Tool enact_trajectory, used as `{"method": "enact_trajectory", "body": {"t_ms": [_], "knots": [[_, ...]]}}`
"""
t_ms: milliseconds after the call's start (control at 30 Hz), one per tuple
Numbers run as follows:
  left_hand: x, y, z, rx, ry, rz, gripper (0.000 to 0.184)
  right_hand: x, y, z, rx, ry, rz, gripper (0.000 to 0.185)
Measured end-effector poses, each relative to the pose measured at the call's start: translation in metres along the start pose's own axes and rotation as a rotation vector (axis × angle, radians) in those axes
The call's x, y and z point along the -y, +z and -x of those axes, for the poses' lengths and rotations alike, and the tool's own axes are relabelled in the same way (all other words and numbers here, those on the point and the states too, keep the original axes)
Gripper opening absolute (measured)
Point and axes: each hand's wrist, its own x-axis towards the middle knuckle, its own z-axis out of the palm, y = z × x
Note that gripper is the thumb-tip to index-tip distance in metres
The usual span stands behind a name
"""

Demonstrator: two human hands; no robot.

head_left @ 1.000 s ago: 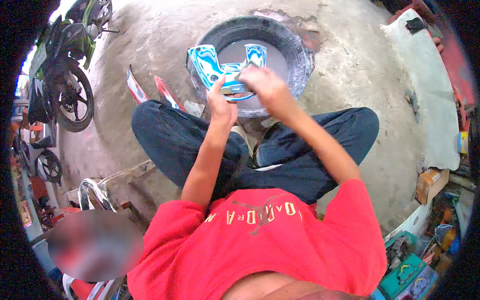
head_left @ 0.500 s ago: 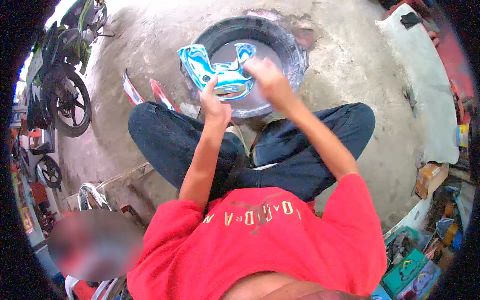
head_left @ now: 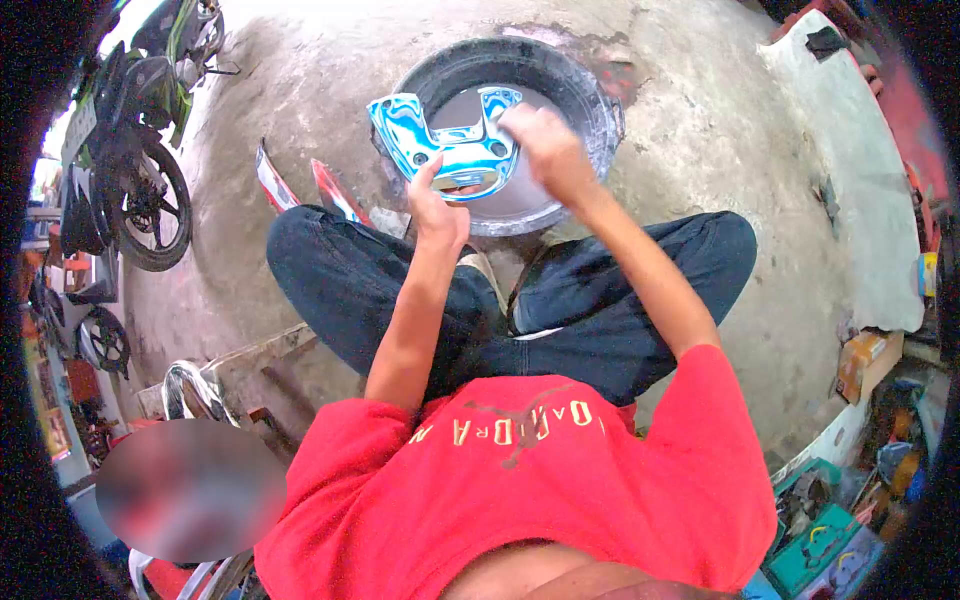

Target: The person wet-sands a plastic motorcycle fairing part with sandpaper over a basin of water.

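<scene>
A glossy blue-and-white U-shaped motorcycle body panel (head_left: 462,150) is held over a round black tub (head_left: 612,110) with greyish water in it. My left hand (head_left: 437,208) grips the panel's lower edge, thumb on the front face. At the panel's upper right arm, my right hand (head_left: 552,150) is curled with its fingertips against the surface. Motion blurs those fingers, and anything held in them is hidden. Below the tub are my crossed legs in dark jeans (head_left: 640,265).
Two red-and-white panels (head_left: 335,190) lie on the concrete floor (head_left: 690,120) left of the tub. A motorcycle (head_left: 140,190) stands at the far left. On the right are a pale ledge (head_left: 850,170), a cardboard box (head_left: 866,362) and a green case (head_left: 812,540).
My right hand has shifted slightly along the panel's right arm, still blurred. My left hand keeps its hold. The whole view has moved a little to the right.
</scene>
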Motion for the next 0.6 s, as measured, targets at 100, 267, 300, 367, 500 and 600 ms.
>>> {"method": "enact_trajectory", "body": {"t_ms": [100,267,300,367,500,600], "knots": [[0.003,-0.004,-0.001,-0.003,0.021,-0.046,0.03,-0.008,0.007,0.012,0.06,0.068,0.022,0.042],[0.003,-0.01,-0.012,0.029,0.025,-0.008,0.034,0.042,-0.007,0.017,0.097,-0.147,-0.073,0.041],[0.001,-0.01,-0.007,0.037,0.02,-0.057,0.036,0.025,-0.01,0.007,0.096,-0.055,-0.068,0.041],[-0.001,-0.006,-0.001,0.031,0.024,-0.083,0.036,-0.011,-0.001,0.0,0.008,0.0,0.041,0.041],[0.0,-0.006,-0.009,0.022,-0.015,-0.032,0.033,0.035,-0.003,0.017,0.014,-0.175,-0.096,0.039],[-0.004,0.002,0.003,0.019,-0.026,0.035,0.031,0.019,-0.003,0.006,-0.018,-0.117,-0.074,0.041]]}}
